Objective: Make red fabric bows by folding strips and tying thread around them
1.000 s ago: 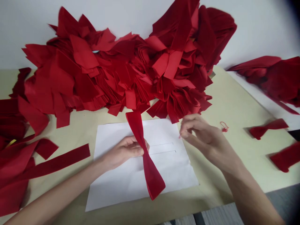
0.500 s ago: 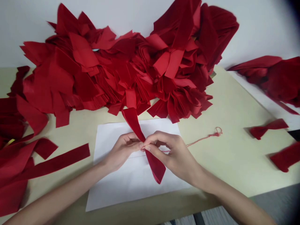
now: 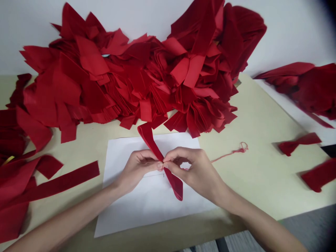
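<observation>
Above a white paper sheet [image 3: 126, 217], a looped red velvet ribbon [image 3: 174, 183] is pinched at its middle. My left hand [image 3: 139, 168] grips it from the left, thumb against fingers. From the right, the thumb and forefinger of my right hand [image 3: 194, 171] close at the same spot, their tips meeting the left thumb. One loop of the ribbon points up and left, the other down and right. A thin pink thread [image 3: 228, 154] runs from behind my right hand to a knotted tangle on the table. The fingertips hide how the thread meets the ribbon.
A large heap of red velvet strips [image 3: 126, 80] fills the back of the table [image 3: 262, 175]. Loose red strips [image 3: 57, 178] lie at left. On the right are two small red bows [image 3: 299, 142] and another red pile [image 3: 312, 87] on white paper.
The ribbon has turned slightly in my fingers, its lower loop now narrower and a little higher. My right fingertips have shifted slightly right. Both hands keep their pinch.
</observation>
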### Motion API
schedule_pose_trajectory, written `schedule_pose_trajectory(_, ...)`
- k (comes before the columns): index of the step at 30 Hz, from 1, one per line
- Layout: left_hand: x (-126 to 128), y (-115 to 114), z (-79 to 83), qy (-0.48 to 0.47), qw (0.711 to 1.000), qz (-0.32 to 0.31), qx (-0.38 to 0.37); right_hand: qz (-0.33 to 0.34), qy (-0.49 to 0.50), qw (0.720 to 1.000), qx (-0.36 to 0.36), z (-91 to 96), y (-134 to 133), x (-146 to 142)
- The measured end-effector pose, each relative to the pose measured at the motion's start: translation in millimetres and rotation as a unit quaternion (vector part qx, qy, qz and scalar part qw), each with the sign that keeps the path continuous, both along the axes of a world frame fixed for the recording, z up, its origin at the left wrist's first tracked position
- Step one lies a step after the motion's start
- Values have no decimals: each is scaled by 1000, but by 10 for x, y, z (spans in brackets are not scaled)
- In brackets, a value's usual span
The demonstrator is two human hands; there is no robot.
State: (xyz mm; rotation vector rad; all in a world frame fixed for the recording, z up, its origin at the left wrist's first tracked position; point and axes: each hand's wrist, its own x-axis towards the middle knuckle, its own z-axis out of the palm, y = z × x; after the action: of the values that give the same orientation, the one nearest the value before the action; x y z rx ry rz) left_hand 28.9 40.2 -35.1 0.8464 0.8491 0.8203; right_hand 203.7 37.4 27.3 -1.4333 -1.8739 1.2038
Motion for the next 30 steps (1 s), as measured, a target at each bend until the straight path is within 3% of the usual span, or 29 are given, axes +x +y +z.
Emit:
schedule_pose_trajectory(10, 42, -26, 7, 29, 999, 27, 14, -16, -21, 999, 19, 38, -21, -16)
schedule_pose_trajectory(30, 22, -77, -4, 62, 996, 10, 60, -9, -76, 997, -2, 16, 13, -6)
